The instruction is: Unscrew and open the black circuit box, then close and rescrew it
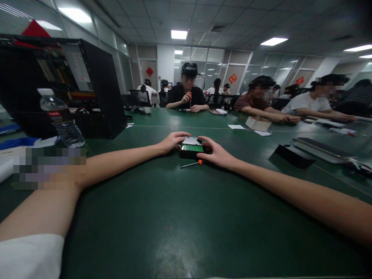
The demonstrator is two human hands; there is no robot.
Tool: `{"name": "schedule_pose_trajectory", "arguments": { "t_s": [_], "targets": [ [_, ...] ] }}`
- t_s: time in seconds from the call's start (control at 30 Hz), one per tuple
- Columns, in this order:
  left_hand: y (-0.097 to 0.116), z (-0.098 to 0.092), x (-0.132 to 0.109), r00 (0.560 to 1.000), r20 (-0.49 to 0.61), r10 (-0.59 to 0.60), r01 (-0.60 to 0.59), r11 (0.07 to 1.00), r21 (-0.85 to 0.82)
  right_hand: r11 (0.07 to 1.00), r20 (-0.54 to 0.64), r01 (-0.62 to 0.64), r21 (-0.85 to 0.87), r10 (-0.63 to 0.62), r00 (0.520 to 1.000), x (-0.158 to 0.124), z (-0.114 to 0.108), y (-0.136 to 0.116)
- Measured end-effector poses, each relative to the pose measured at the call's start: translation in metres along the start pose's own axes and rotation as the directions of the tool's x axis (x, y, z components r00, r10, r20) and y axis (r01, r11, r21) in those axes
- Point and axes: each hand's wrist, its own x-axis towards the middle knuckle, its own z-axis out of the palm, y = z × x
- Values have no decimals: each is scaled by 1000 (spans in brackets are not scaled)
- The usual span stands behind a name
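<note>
1. While both forearms reach in over the dark green, smooth tabletop [186, 209], the left hand [174, 142] and the right hand [215, 152] hold a black, rectangular, open-topped casing [190, 154] between them.
2. The left hand is partly closed, its fingers curled over the casing's far left corner; the thumb's contact is hard to make out.
3. The right hand is opened wider, thumb and forefinger spread along the casing's right side, the thumb at its near right corner.
4. The casing sits between the tabletop's near and far edges, showing a green circuit board [192, 148] and, behind that, a flat silvery-white panel [193, 141].
5. A slim metal screwdriver with an orange handle [200, 162] lies just on the near-edge side of the casing, its tip pointing toward the tabletop's left edge.
6. Toward that left edge stands a clear plastic bottle with a white cap [62, 120], beside a large black computer tower [100, 91].
</note>
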Motion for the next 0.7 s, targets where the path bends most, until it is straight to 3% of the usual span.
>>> {"name": "schedule_pose_trajectory", "arguments": {
  "t_s": [0.27,0.4,0.47,0.57,0.7],
  "targets": [
    [-2,-1,3,995,-95,-14,11,1000,-25,986,-158,127,-106,-143,977,-5,0,-6],
    [0,0,4,992,-117,-45,40,998,-49,984,-265,56,-168,-100,959,-14,-14,6],
    [1,1,5,990,-126,-58,51,997,-60,959,-329,-23,-284,-74,941,-21,-29,20],
    [2,1,5,988,-144,-63,54,996,-67,775,-308,-186,-604,-12,951,-29,-57,43],
    [5,3,3,989,-132,-69,61,996,-65,563,-287,-305,-768,123,950,-35,-96,66]
  ]
}}
